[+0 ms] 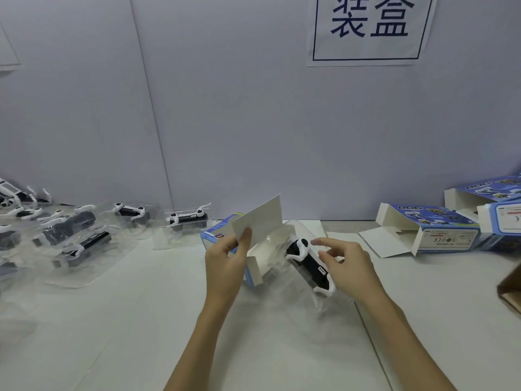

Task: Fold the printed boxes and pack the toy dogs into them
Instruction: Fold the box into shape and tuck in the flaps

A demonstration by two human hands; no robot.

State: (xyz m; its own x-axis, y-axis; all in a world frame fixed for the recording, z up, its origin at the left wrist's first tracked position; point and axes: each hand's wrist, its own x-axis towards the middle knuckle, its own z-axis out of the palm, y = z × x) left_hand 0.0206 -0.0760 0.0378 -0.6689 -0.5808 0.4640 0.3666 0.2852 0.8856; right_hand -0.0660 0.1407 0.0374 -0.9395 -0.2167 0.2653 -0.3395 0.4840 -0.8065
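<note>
Two hands: left fingers (244, 238) pinching box flap (258, 218), right fingers (328, 256) gripping toy dog (308, 263).

Black-and-white toy dog (310, 263) in what looks like clear wrap, angled at the mouth of open blue printed box (222, 238), white flap raised.

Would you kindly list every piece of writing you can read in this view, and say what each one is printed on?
"装盒": large dark characters on the white wall sign.
"DOG": on the top of the folded blue box at right.
"DOG": seen at a slant on the farther box.
"CE": mark among symbols on the folded blue box's side; the other print there is too small.
Label on the toy dog: unreadable.
</note>
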